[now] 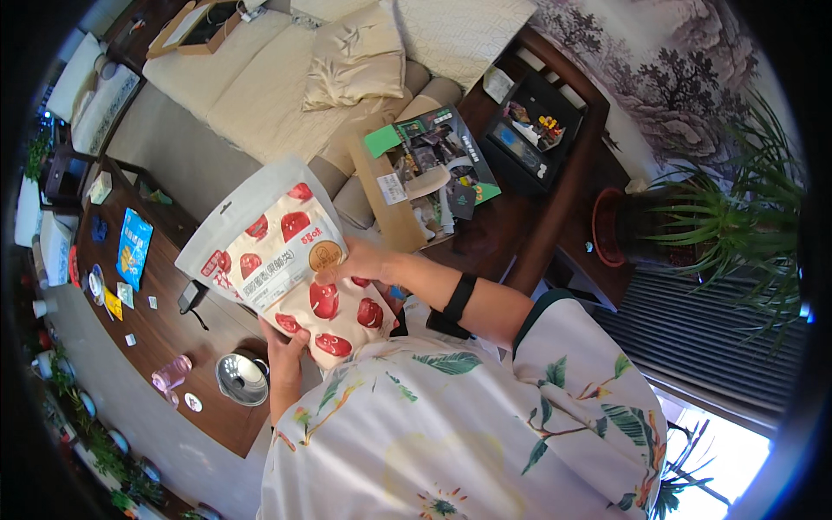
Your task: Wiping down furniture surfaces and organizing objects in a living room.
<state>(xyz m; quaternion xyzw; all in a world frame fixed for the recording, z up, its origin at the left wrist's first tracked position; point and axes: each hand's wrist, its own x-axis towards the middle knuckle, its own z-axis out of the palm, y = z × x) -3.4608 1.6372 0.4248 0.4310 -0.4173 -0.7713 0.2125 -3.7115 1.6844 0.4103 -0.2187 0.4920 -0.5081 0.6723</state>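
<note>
A large cream snack pouch [305, 279], printed with red dried fruit and bearing writing, is held up in front of my body. My left hand [286, 351] grips its lower edge, thumb on the printed front. Across the pouch's other side lies my right hand [354, 260], its thumb on the front below a round gold emblem and its other fingers hidden. The pouch leans, its grey-white top band and hang hole pointing up and left. A black band circles my right forearm.
An open cardboard carton [390, 214] with mixed items stands beyond my right hand, near a black box [539, 136]. At left, a wooden table [214, 416] bears a steel pot with a lid [242, 379], a pink bottle [172, 372] and a blue snack bag [135, 248]. A potted plant [715, 214] is at right.
</note>
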